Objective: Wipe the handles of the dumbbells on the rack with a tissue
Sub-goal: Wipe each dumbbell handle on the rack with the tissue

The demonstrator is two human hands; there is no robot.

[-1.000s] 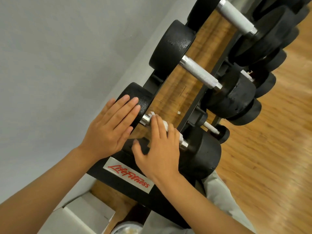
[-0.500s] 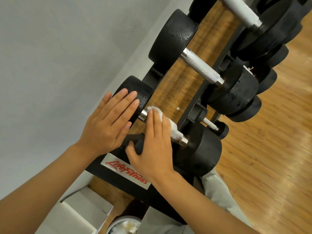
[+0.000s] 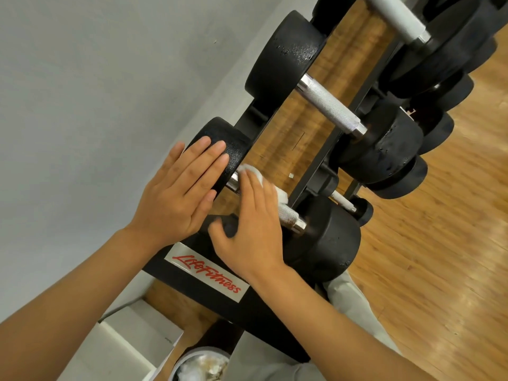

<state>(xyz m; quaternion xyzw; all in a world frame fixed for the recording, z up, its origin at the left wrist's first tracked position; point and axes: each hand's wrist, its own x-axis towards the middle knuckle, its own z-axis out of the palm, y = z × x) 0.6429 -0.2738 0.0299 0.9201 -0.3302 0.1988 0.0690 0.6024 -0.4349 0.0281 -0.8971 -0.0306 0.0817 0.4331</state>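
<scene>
Dumbbells are seen lined up on a black rack (image 3: 176, 273) beside a grey wall (image 3: 96, 92), the nearest dumbbell (image 3: 324, 237) lying at about five o'clock from the frame's centre. Its metal handle (image 3: 291, 218) is covered along its wall-side half by a white tissue (image 3: 281, 195), which is pressed down under the right hand (image 3: 254, 229); the fingers are laid over the tissue and handle, the thumb is spread toward nine o'clock, and whether the fingertips curl round the bar cannot be told. The left hand (image 3: 176, 196) is laid flat, fingers straight and together, on the wall-side weight head (image 3: 220, 149) of the same dumbbell. A second dumbbell (image 3: 330, 108), its ridged handle bare, is racked at one o'clock from the hands, and a third handle (image 3: 395, 17) is visible at the top edge. A red-lettered label (image 3: 206, 270) is fixed to the rack's end. A white box (image 3: 132, 342) and a round bin (image 3: 200, 365) are seen at six o'clock on the wooden floor (image 3: 439, 243).
</scene>
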